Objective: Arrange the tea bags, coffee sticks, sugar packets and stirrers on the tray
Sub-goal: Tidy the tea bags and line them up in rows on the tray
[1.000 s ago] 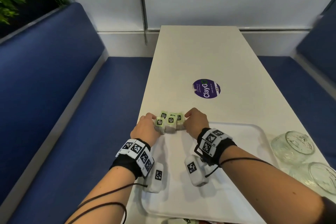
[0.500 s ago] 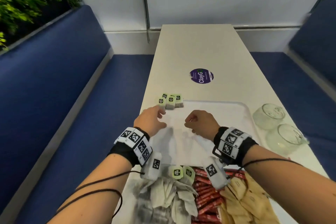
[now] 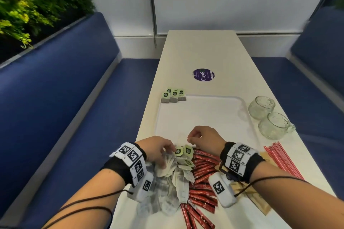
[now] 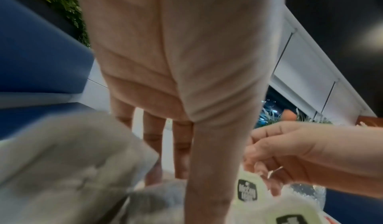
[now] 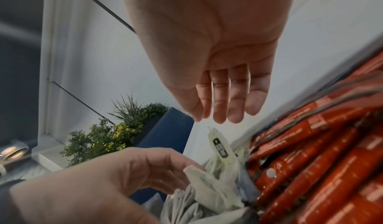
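Observation:
A white tray lies on the table, with three stacked tea bags at its far left corner. At the near end lies a loose heap of tea bags, with red coffee sticks beside it. Brown sugar packets and red stirrers lie further right. My left hand is down in the heap, its fingers curled on a tea bag. My right hand hovers just above an upright green tag, fingers loosely hanging and holding nothing I can see.
Two glass cups stand off the tray's right edge. A purple round sticker marks the table beyond the tray. Blue benches run along both sides, with plants at far left.
Both hands have drawn back from the stacked tea bags at the tray's far corner to the heap at the near end. The stack stays where it was left.

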`<control>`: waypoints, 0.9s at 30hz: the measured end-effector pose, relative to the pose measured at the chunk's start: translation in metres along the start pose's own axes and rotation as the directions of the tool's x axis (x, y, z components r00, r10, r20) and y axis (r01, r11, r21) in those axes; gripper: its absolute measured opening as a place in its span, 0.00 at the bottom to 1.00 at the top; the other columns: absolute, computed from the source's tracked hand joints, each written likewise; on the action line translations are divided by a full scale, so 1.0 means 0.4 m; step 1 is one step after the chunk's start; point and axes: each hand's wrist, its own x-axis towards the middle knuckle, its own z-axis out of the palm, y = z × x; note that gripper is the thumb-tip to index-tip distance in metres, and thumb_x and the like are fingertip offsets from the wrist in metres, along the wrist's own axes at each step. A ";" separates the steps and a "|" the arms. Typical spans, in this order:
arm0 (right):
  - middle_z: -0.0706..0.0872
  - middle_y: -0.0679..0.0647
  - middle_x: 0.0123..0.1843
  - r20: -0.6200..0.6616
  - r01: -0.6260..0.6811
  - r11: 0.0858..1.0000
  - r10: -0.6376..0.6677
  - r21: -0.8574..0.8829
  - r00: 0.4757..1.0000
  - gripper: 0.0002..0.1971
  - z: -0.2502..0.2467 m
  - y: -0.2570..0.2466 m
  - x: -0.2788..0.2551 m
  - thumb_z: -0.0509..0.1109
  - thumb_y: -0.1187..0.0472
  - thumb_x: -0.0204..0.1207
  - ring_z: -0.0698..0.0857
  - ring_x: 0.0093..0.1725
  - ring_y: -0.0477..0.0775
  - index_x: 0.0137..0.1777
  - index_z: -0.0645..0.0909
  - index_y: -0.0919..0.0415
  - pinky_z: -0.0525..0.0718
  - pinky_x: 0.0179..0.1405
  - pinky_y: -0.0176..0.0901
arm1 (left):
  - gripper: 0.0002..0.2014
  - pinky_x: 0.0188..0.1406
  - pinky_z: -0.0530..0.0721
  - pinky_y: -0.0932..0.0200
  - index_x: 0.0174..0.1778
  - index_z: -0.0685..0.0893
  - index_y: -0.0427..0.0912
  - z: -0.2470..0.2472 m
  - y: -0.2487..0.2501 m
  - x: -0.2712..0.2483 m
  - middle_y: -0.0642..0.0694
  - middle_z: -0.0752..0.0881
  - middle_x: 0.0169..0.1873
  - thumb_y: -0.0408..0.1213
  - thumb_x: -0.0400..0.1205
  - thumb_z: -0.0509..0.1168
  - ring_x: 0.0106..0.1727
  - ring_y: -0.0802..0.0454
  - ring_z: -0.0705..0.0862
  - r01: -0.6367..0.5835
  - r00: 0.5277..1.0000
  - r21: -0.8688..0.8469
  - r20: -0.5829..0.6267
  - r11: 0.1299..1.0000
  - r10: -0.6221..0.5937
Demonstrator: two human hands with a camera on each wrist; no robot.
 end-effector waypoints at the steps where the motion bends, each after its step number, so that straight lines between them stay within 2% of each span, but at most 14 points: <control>1: 0.88 0.51 0.45 -0.007 0.004 1.000 -0.004 0.009 1.000 0.05 -0.002 -0.002 -0.005 0.73 0.55 0.74 0.85 0.43 0.50 0.46 0.86 0.55 0.84 0.49 0.47 | 0.28 0.57 0.81 0.60 0.66 0.82 0.54 0.004 0.005 0.003 0.60 0.84 0.55 0.32 0.71 0.79 0.58 0.55 0.82 -0.009 1.000 0.012 -0.015 1.000 0.009; 3: 0.88 0.49 0.45 -0.013 0.011 1.000 -0.010 0.022 1.000 0.05 -0.007 -0.001 -0.013 0.73 0.55 0.74 0.85 0.43 0.49 0.46 0.86 0.55 0.84 0.49 0.47 | 0.27 0.54 0.82 0.61 0.66 0.84 0.52 0.008 0.012 0.011 0.55 0.85 0.56 0.32 0.71 0.80 0.54 0.53 0.83 -0.018 0.999 0.015 -0.045 1.000 0.019; 5: 0.88 0.49 0.44 -0.015 0.016 1.000 -0.016 0.025 1.000 0.05 -0.009 -0.001 -0.020 0.73 0.56 0.75 0.85 0.44 0.49 0.46 0.86 0.55 0.84 0.50 0.47 | 0.24 0.52 0.80 0.62 0.63 0.86 0.51 0.008 0.014 0.017 0.55 0.85 0.53 0.34 0.71 0.80 0.51 0.55 0.82 -0.011 0.998 0.029 -0.055 1.000 0.013; 7: 0.88 0.49 0.44 -0.023 0.022 0.999 -0.021 0.037 1.000 0.05 -0.013 -0.001 -0.026 0.74 0.55 0.74 0.85 0.44 0.49 0.46 0.86 0.55 0.85 0.50 0.47 | 0.20 0.51 0.78 0.63 0.61 0.86 0.50 0.001 0.020 0.018 0.55 0.85 0.52 0.37 0.73 0.78 0.52 0.55 0.82 0.004 0.998 0.079 -0.063 0.997 0.001; 9: 0.88 0.48 0.44 -0.030 0.042 0.996 -0.040 0.077 0.999 0.08 -0.019 -0.009 -0.034 0.76 0.52 0.72 0.85 0.43 0.47 0.47 0.86 0.53 0.84 0.48 0.44 | 0.17 0.50 0.78 0.63 0.59 0.86 0.49 -0.016 0.027 0.013 0.54 0.85 0.52 0.40 0.75 0.77 0.52 0.54 0.83 -0.020 0.992 0.087 -0.120 0.996 0.031; 12: 0.87 0.46 0.47 0.028 0.086 0.987 -0.091 0.134 0.995 0.18 -0.023 -0.033 -0.048 0.82 0.47 0.66 0.85 0.44 0.45 0.53 0.84 0.50 0.81 0.45 0.37 | 0.13 0.43 0.82 0.64 0.54 0.85 0.46 -0.047 0.041 0.005 0.52 0.85 0.48 0.39 0.75 0.77 0.44 0.54 0.85 -0.155 0.954 -0.145 -0.279 0.977 0.110; 15: 0.89 0.49 0.49 0.094 0.122 0.975 -0.142 0.187 0.986 0.24 -0.014 -0.045 -0.046 0.84 0.47 0.62 0.88 0.45 0.50 0.56 0.82 0.51 0.84 0.49 0.43 | 0.13 0.41 0.84 0.64 0.53 0.84 0.43 -0.050 0.066 0.009 0.47 0.88 0.49 0.38 0.75 0.78 0.42 0.55 0.86 -0.239 0.903 -0.399 -0.427 0.885 0.051; 17: 0.90 0.54 0.46 0.052 0.140 0.969 -0.154 0.204 0.987 0.20 -0.012 -0.044 -0.039 0.82 0.50 0.65 0.88 0.42 0.55 0.55 0.82 0.54 0.84 0.48 0.49 | 0.14 0.43 0.85 0.63 0.54 0.83 0.42 -0.033 0.084 0.016 0.44 0.87 0.49 0.39 0.76 0.77 0.43 0.53 0.86 -0.256 0.885 -0.512 -0.466 0.820 -0.015; 18: 0.89 0.55 0.43 0.022 0.138 0.966 -0.146 0.220 0.989 0.17 -0.018 -0.045 -0.039 0.79 0.53 0.69 0.87 0.39 0.53 0.54 0.81 0.57 0.84 0.45 0.49 | 0.14 0.42 0.85 0.63 0.55 0.82 0.42 -0.023 0.093 0.018 0.43 0.87 0.49 0.39 0.77 0.76 0.42 0.53 0.87 -0.265 0.887 -0.568 -0.461 0.779 -0.035; 21: 0.89 0.55 0.40 0.022 0.120 0.968 -0.128 0.220 0.992 0.09 -0.041 -0.047 -0.041 0.75 0.61 0.74 0.86 0.37 0.50 0.52 0.83 0.62 0.86 0.44 0.50 | 0.15 0.40 0.87 0.64 0.59 0.81 0.43 0.004 0.102 0.019 0.43 0.86 0.50 0.38 0.78 0.75 0.41 0.54 0.89 -0.259 0.917 -0.694 -0.396 0.672 -0.056; 22: 0.89 0.56 0.40 0.036 0.119 0.976 -0.128 0.181 0.991 0.08 -0.050 -0.047 -0.041 0.75 0.60 0.74 0.86 0.37 0.52 0.50 0.84 0.61 0.86 0.44 0.52 | 0.15 0.43 0.88 0.61 0.58 0.82 0.43 0.010 0.098 0.020 0.42 0.86 0.49 0.39 0.77 0.76 0.42 0.53 0.89 -0.253 0.929 -0.701 -0.370 0.666 -0.036; 24: 0.89 0.58 0.41 0.065 0.121 0.986 -0.129 0.113 0.990 0.08 -0.066 -0.046 -0.040 0.76 0.58 0.74 0.87 0.38 0.55 0.47 0.85 0.61 0.87 0.43 0.52 | 0.16 0.51 0.88 0.52 0.52 0.84 0.44 0.012 0.088 0.022 0.45 0.89 0.45 0.43 0.73 0.80 0.43 0.51 0.89 -0.235 0.943 -0.621 -0.334 0.748 0.019; 25: 0.89 0.59 0.41 0.085 0.119 0.988 -0.127 0.100 0.988 0.07 -0.074 -0.046 -0.038 0.76 0.58 0.74 0.87 0.38 0.55 0.46 0.85 0.62 0.88 0.43 0.51 | 0.16 0.52 0.86 0.51 0.47 0.84 0.45 0.010 0.086 0.022 0.48 0.89 0.41 0.45 0.70 0.81 0.42 0.53 0.88 -0.221 0.946 -0.564 -0.321 0.796 0.036; 27: 0.89 0.61 0.40 0.117 0.115 0.988 -0.127 0.102 0.985 0.08 -0.082 -0.048 -0.035 0.77 0.59 0.73 0.86 0.37 0.55 0.45 0.86 0.64 0.88 0.41 0.49 | 0.18 0.46 0.83 0.54 0.43 0.82 0.46 0.006 0.091 0.020 0.51 0.87 0.36 0.46 0.67 0.83 0.38 0.56 0.85 -0.203 0.948 -0.493 -0.316 0.846 0.043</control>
